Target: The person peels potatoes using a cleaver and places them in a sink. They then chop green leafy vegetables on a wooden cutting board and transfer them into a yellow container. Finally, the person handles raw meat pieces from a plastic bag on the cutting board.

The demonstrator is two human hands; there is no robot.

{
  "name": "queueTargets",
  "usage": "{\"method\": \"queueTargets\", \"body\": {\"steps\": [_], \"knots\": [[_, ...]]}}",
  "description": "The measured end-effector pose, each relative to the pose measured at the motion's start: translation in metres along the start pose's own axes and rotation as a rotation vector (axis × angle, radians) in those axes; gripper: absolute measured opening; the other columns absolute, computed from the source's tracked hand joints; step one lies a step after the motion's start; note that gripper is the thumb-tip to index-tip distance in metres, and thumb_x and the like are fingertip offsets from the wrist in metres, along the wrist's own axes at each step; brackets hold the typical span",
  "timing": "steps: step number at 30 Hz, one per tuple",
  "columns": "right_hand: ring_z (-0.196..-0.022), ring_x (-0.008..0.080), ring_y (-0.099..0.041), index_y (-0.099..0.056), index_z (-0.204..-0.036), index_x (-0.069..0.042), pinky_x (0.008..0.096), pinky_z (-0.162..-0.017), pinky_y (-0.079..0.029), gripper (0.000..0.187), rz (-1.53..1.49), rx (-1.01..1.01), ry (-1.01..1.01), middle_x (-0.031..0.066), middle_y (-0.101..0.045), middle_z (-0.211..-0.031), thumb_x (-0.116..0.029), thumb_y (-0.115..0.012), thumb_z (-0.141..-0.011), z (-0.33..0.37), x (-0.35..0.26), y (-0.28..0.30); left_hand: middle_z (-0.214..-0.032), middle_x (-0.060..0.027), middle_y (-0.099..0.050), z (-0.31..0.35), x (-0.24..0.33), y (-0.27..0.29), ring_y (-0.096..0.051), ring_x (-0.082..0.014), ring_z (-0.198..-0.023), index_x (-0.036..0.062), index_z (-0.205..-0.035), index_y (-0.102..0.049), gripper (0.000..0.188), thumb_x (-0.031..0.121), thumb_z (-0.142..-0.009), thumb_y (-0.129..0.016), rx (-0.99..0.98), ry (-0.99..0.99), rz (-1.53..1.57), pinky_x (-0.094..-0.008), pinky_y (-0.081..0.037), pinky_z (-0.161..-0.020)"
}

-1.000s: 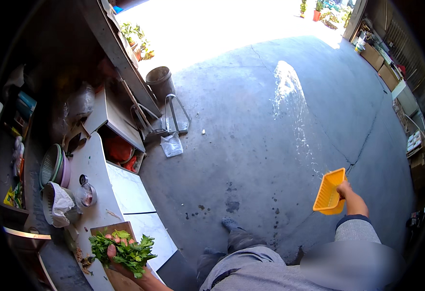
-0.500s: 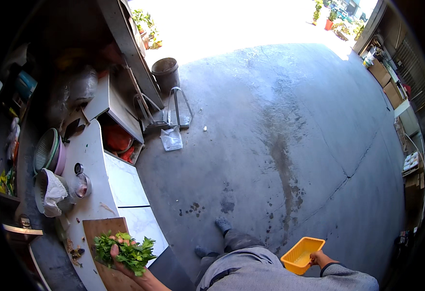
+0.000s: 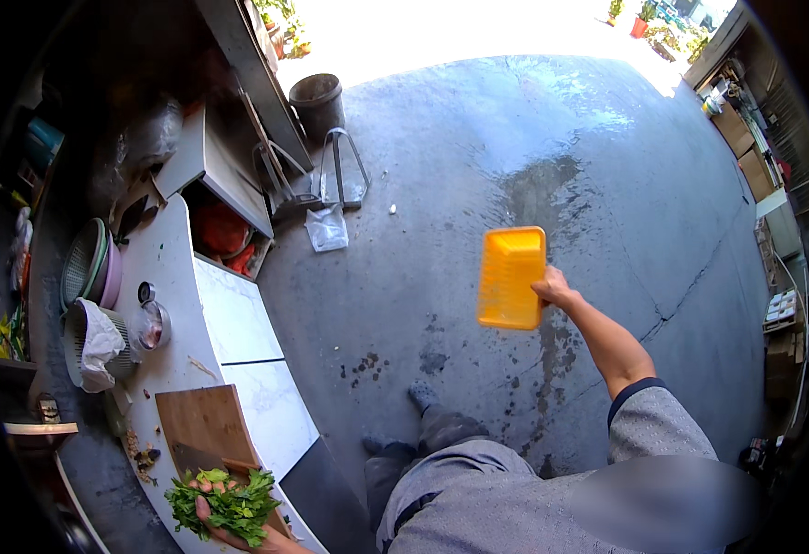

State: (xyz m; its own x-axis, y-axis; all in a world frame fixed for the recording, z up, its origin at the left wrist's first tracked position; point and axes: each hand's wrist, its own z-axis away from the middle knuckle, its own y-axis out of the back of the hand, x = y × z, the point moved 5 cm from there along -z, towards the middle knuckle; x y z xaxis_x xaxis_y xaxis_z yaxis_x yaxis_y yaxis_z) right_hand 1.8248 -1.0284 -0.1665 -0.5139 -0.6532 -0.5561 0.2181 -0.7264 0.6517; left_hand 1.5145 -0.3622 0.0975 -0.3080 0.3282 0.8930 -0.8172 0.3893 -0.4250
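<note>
My left hand point(image 3: 209, 517) is closed around a bunch of leafy greens point(image 3: 249, 503) over the near end of a wooden cutting board point(image 3: 199, 417). On the board, partly covered by the leaves, lies what looks like a knife point(image 3: 203, 456) with a brown handle. My right arm stretches forward over the floor. At its end my right hand point(image 3: 554, 287) grips a rectangular yellow plastic basket point(image 3: 509, 286) by its right rim. The basket is tilted, its ribbed inside showing.
The white counter point(image 3: 178, 263) runs along my left, bearing colanders point(image 3: 84, 263), a white-draped basket point(image 3: 100, 343) and a jar point(image 3: 152, 326). A dark bucket point(image 3: 318, 103), metal frame point(image 3: 338, 171) and plastic bag point(image 3: 328, 228) stand beyond. Wet patches mark the concrete floor point(image 3: 423, 277). Boxes point(image 3: 735, 129) line the right wall.
My right hand has swung the yellow basket up, forward and left, from beside my hip to out over the floor. My left hand and the greens have shifted slightly nearer, baring more of the board.
</note>
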Motion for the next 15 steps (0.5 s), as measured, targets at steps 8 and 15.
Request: {"method": "queueTargets", "body": {"steps": [8,15], "knots": [[-0.061,0.0192,-0.069,-0.066,-0.113,0.008,0.0328,-0.054,-0.056,0.032,-0.368,-0.517,0.431,0.0134,-0.073,-0.084,-0.009,-0.06,-0.088,0.169,-0.296,-0.24,-0.104,-0.0051,-0.059,-0.047,0.076,0.134,-0.055,-0.0177,-0.085,0.0079,-0.123,-0.054,0.025,0.015,-0.1,-0.057,-0.13,0.023,0.253,-0.0347,-0.05,-0.072],[-0.061,0.0141,-0.067,-0.066,-0.113,0.008,0.0271,-0.053,-0.052,0.034,-0.422,-0.813,0.595,0.0087,-0.072,-0.084,-0.017,-0.062,-0.09,0.465,-0.408,-0.387,-0.1,-0.0056,-0.059,-0.067,0.212,0.319,-0.056,-0.0189,-0.084,0.0076,-0.118,-0.056,0.027,0.017,-0.094,-0.064,0.141,-0.153,0.294,-0.0362,-0.05,-0.073]]}}
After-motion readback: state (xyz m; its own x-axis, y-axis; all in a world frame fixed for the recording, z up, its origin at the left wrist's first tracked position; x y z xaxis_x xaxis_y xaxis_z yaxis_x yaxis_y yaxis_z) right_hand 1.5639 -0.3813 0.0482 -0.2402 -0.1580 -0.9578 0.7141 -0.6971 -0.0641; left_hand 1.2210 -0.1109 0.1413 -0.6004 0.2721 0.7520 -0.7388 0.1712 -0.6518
